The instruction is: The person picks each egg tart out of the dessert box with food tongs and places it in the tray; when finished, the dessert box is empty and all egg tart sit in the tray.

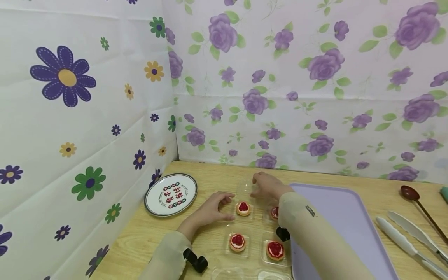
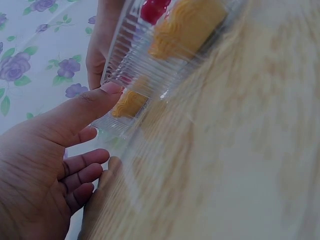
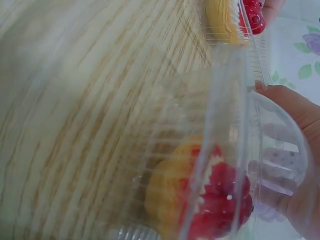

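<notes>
Several small red-topped tarts lie in clear plastic boxes on the wooden table; a far tart [image 1: 243,209] sits between the hands. Behind it a clear lid [image 1: 246,187] stands open. My left hand [image 1: 212,209] is at that box's left, fingers loosely bent, thumb close to its edge. In the left wrist view the left hand [image 2: 55,145] has its thumb at a clear box [image 2: 132,65]. My right hand [image 1: 269,186] reaches beside the lid's right edge. In the right wrist view the right hand [image 3: 295,145] shows partly through a clear dome; contact is unclear.
A round plate [image 1: 157,198] with red lettering lies at the left. A lavender tray [image 1: 336,221] is at the right, partly under the right arm. Beyond it lie tongs [image 1: 402,237] and a brown spoon [image 1: 411,193]. Flowered cloth walls stand behind and at the left.
</notes>
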A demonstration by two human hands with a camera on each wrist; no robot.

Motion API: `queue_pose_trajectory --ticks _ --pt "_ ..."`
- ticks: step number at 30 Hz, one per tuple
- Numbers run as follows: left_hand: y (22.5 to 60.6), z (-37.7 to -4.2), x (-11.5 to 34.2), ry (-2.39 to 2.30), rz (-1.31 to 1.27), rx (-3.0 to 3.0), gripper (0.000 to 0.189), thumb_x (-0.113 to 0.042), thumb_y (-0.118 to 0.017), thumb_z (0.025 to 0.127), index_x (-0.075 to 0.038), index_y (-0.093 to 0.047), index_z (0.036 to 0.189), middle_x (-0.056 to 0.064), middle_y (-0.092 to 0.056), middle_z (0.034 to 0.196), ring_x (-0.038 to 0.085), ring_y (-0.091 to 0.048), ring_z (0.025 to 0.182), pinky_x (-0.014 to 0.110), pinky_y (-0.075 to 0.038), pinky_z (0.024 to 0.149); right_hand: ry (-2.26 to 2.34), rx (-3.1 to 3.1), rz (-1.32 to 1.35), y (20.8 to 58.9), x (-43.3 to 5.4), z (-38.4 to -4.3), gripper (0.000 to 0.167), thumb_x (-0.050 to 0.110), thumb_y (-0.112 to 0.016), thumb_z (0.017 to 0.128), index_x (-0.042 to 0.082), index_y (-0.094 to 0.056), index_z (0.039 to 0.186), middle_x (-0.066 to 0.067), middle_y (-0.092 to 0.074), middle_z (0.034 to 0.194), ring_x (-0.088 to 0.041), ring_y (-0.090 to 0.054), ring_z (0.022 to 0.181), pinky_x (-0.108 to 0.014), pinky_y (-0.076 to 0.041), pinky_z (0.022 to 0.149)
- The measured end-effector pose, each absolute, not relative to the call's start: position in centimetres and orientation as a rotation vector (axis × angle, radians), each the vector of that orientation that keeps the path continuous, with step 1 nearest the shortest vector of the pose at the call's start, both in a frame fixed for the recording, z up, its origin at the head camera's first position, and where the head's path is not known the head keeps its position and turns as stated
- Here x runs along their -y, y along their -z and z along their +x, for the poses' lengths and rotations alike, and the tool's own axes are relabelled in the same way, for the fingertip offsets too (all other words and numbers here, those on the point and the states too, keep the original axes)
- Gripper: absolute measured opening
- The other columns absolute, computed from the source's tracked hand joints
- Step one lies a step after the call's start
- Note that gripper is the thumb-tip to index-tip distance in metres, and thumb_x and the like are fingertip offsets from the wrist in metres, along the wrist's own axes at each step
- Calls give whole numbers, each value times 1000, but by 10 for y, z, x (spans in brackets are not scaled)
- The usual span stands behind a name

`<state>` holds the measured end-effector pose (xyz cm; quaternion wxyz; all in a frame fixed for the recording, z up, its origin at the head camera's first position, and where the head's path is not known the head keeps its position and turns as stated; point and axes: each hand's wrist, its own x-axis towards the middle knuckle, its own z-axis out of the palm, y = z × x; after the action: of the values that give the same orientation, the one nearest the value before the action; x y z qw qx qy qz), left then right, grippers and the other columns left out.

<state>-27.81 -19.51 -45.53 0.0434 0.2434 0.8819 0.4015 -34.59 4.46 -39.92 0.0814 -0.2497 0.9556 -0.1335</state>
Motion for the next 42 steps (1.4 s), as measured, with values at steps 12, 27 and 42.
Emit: queue_pose_trajectory --ticks 12,27,42 --pt "455 -278 195 -1221 750 -2696 69 -33 -80 78 -9 -50 136 6 -57 119 19 -51 110 40 -44 98 386 -2832 -743 398 -46 -346 52 33 -73 84 7 -55 125 -19 -51 134 -35 -54 120 -48 -44 104" --pt "457 -278 196 -1195 749 -2713 68 -35 -80 78 -13 -51 136 4 -56 119 18 -50 109 37 -44 97 341 -2856 -720 397 -47 -347 58 44 -74 81 11 -56 125 -14 -59 122 -31 -59 110 -49 -48 96" --pt "456 -279 195 -1176 756 -2719 70 -35 -80 77 -13 -50 137 2 -56 119 17 -50 109 36 -44 97 319 -2847 -728 396 -50 -350 63 52 -68 83 12 -56 128 -15 -61 125 -31 -57 117 -49 -45 101"
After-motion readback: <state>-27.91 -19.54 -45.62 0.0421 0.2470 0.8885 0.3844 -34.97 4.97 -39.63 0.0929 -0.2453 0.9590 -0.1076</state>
